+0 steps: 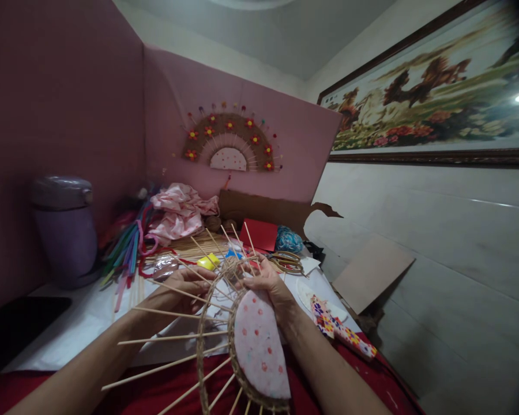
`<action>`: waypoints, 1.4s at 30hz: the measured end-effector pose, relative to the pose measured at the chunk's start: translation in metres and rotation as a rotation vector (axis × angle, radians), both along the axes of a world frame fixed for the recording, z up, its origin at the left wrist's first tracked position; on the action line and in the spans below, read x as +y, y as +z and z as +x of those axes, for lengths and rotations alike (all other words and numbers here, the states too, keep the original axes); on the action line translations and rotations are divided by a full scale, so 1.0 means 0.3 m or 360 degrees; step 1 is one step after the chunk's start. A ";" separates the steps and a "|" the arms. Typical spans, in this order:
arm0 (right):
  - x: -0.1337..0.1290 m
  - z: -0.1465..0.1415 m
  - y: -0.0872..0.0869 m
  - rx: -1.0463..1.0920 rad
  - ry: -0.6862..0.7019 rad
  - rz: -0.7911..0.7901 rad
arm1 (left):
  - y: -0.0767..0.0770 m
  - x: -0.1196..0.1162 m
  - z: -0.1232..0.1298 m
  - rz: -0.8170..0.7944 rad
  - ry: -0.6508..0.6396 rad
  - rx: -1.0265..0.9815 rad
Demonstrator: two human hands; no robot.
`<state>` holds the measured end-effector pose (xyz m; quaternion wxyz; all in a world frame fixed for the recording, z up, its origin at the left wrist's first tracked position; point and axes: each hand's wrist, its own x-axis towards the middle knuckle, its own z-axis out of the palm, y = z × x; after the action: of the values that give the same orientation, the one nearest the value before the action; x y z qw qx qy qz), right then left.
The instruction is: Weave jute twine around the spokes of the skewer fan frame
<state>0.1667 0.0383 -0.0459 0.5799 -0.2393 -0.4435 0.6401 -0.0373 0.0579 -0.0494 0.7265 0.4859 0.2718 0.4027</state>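
Note:
A half-round stick fan (260, 346) stands tilted between my hands. Its centre is covered in white cloth with red flower prints, edged with brown twine. Thin wooden sticks (173, 342) radiate from it, and a second twine band (201, 351) runs across them partway out. My right hand (266, 285) is closed around the upper end of the centre piece, its thumb and fingers by the upper sticks. On the outer side, my left hand (190, 291) has its fingers curled at the twine band and sticks; its fingertips are partly hidden.
A finished-looking flowered fan (229, 141) hangs on the pink board. Behind my hands lie scissors (288, 262), a red card (260, 234), blue yarn (289, 239) and pink cloth (179, 210). A purple lidded container (64, 230) stands left; a flower-patterned glue gun-like object (343, 331) lies right.

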 end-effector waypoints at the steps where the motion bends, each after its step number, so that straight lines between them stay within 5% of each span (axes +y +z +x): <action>1: 0.003 0.000 -0.001 -0.0003 -0.0042 0.0001 | 0.001 0.001 0.001 -0.0001 0.0008 0.0008; 10: 0.007 -0.018 -0.004 0.0023 -0.0449 0.0162 | -0.028 0.033 0.010 -0.0003 -0.0015 0.0059; 20: 0.025 -0.019 -0.014 0.0073 -0.0623 0.0072 | -0.021 0.019 0.008 0.0000 -0.0011 -0.0005; 28: 0.002 -0.015 -0.016 -0.0189 -0.0294 -0.0292 | -0.021 0.019 0.010 -0.0012 -0.0003 0.0004; 36: -0.012 -0.025 -0.010 -0.0233 -0.0275 -0.0159 | -0.004 0.012 0.010 -0.0050 0.0078 0.0024; 42: 0.005 -0.013 -0.031 -0.0233 -0.0108 -0.0297 | 0.011 -0.001 0.015 -0.0077 0.0149 0.0045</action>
<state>0.1629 0.0398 -0.0552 0.5424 -0.3532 -0.4149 0.6395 -0.0327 0.0577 -0.0461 0.7145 0.4606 0.3143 0.4226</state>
